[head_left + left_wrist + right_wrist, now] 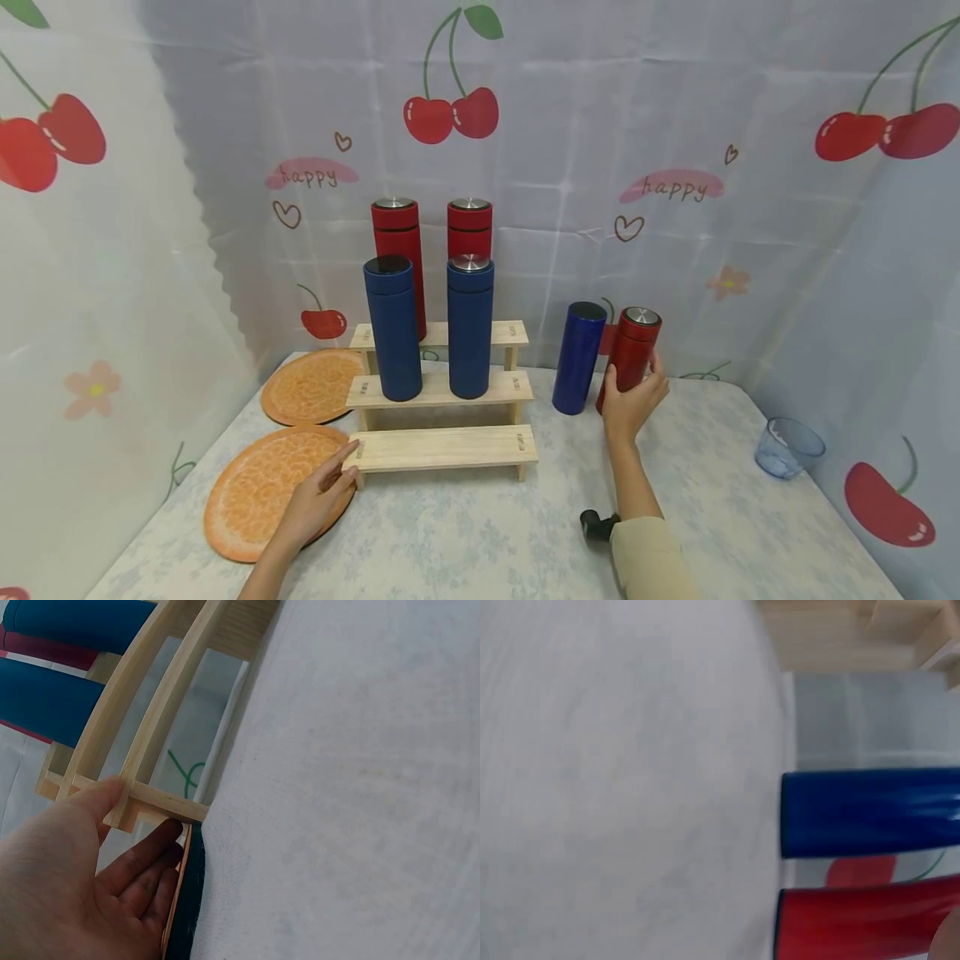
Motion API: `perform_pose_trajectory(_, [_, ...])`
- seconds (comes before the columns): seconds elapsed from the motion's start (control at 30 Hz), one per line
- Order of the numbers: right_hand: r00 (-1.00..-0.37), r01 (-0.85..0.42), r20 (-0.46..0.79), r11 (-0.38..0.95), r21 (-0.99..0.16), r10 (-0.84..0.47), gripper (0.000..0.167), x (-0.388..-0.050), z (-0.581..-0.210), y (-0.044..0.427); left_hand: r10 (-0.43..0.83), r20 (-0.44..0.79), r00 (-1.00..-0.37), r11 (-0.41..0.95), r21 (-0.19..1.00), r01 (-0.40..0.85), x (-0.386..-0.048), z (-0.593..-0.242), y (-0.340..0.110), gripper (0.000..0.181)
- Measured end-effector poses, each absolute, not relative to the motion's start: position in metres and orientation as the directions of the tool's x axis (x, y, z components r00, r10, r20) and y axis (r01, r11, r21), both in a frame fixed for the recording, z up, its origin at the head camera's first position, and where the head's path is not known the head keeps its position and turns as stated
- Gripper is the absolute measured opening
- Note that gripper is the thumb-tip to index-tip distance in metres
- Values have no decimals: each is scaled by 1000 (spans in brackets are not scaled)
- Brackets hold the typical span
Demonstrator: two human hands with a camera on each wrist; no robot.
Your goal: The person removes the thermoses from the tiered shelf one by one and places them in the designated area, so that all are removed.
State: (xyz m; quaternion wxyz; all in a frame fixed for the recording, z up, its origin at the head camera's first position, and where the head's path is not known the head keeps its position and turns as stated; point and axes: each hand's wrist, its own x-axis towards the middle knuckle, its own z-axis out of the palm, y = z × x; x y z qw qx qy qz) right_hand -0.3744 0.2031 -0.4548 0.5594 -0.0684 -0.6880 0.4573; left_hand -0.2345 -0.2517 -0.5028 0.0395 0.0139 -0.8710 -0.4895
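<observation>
My right hand grips a red thermos with a silver lid, its fingers round the lower body. Just left of it stands a glossy blue thermos; in the right wrist view the two lie side by side with a narrow gap. My left hand holds the left end of the lowest step of a wooden three-step rack, thumb on the board and fingers lower down. Two matte blue thermoses stand on the middle step. Behind them, two red thermoses stand on the top step.
Two round orange-patterned mats lie left of the rack, the nearer one under my left hand. A clear blue glass tilts near the table's right edge. Cherry-printed curtains enclose the table behind and at both sides.
</observation>
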Motion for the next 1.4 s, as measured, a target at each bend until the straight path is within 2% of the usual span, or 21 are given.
perform_pose_trajectory(0.1, [-311, -500, 738, 558, -663, 599, 57, -364, -437, 190, -58, 56, -997, 519, 855, 18, -234, -504, -250, 54])
perform_pose_trajectory(0.23, [-267, -640, 793, 514, -571, 547, 55, -349, -407, 160, -55, 60, -997, 520, 854, 22, -234, -505, -250, 55])
perform_pose_trajectory(0.43, [-263, -789, 866, 422, -446, 424, 54, -326, -363, 107, -56, 50, -997, 519, 855, 14, -235, -504, -251, 55])
perform_pose_trajectory(0.53, [-292, -820, 891, 388, -421, 349, 57, -312, -344, 82, -54, 46, -997, 516, 856, 12, -235, -503, -252, 57])
perform_pose_trajectory(0.67, [-377, -836, 896, 331, -438, 234, 70, -306, -335, 56, -52, 48, -998, 516, 857, 14, -235, -502, -253, 58])
perform_pose_trajectory(0.83, [-521, -792, 847, 309, -526, 105, 91, -329, -354, 37, -46, 48, -998, 511, 860, 18, -236, -503, -253, 57])
perform_pose_trajectory(1.0, [-608, -730, 793, 369, -575, 32, 103, -347, -374, 29, -45, 50, -998, 512, 859, 20, -235, -504, -252, 55])
perform_pose_trajectory(1.17, [-668, -680, 744, 416, -604, -12, 108, -349, -382, 24, -40, 59, -997, 515, 856, 29, -234, -504, -252, 55])
perform_pose_trajectory(1.4, [-687, -663, 727, 414, -624, -5, 105, -350, -387, 20, -45, 54, -998, 510, 860, 23, -234, -503, -252, 53])
